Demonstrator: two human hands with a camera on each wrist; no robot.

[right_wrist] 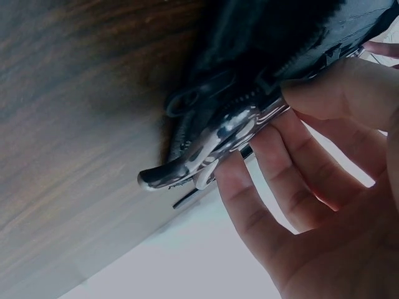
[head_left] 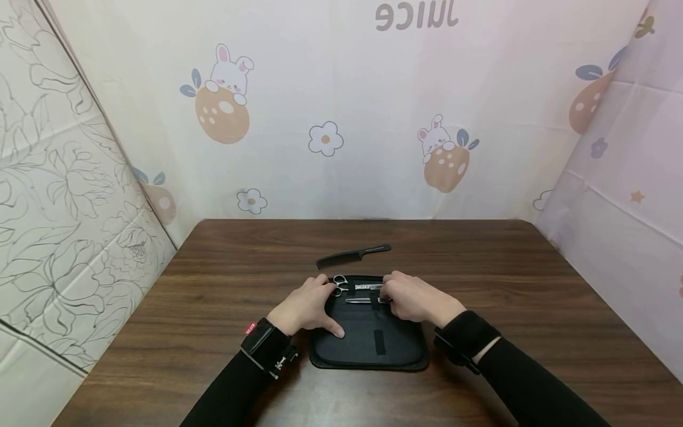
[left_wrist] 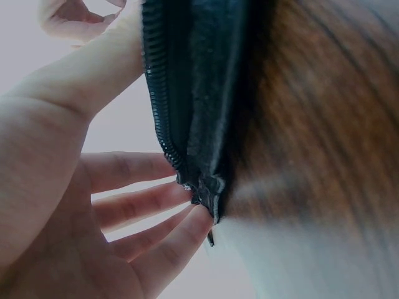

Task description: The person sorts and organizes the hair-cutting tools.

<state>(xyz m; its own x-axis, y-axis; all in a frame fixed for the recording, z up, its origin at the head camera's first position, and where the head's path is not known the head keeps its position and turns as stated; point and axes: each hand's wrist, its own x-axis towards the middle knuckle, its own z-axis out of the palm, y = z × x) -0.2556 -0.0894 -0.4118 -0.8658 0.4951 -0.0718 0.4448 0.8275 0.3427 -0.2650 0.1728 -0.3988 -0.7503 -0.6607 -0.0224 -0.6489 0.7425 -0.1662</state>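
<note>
Case (head_left: 347,351), black, round-cornered, zip-edged: left grip (head_left: 308,302) holds it; right grip (head_left: 417,298) pinches glossy metal scissors (right_wrist: 209,149).

The person's left hand (head_left: 311,303) holds the left edge of the case (head_left: 349,347), thumb spread; the right hand (head_left: 416,296) pinches at its far right. Both forearms (head_left: 229,388) slant inward toward it.

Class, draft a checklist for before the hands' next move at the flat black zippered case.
1. Flat black zippered case open on the brown wood-grain table: ok.
2. Left hand touching the case's left edge: ok.
3. Upper silver scissors under a black strap: ok.
4. Lower silver scissors pinched by the right hand: ok.
5. Lower scissors fully seated: cannot tell.
6. Slim black comb inside the case: not ok, on the table.
</note>
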